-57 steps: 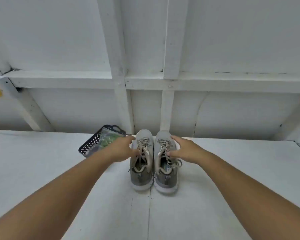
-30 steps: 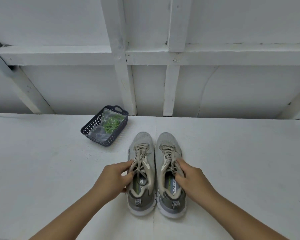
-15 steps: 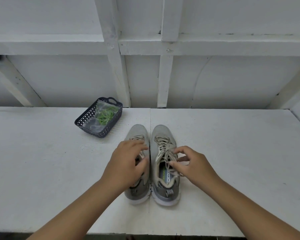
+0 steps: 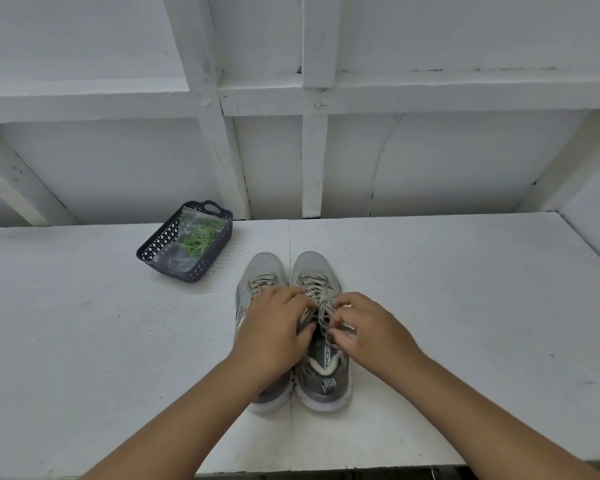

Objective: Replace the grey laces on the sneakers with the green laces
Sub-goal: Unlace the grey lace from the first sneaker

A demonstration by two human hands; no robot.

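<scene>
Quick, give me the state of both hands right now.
Left hand: fingers curled, pinching the grey laces of the right sneaker.
Right hand: pinching the same laces.

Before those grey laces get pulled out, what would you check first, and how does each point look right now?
1. Both sneakers upright, side by side on the table: ok.
2. Right hand pinches the grey lace of the right sneaker: ok.
3. Left hand helps at the same lace, lying over the left sneaker: ok.
4. Knot undone: cannot tell, fingers hide it.
5. Green laces ready, bagged in the dark basket to the left: ok.
</scene>
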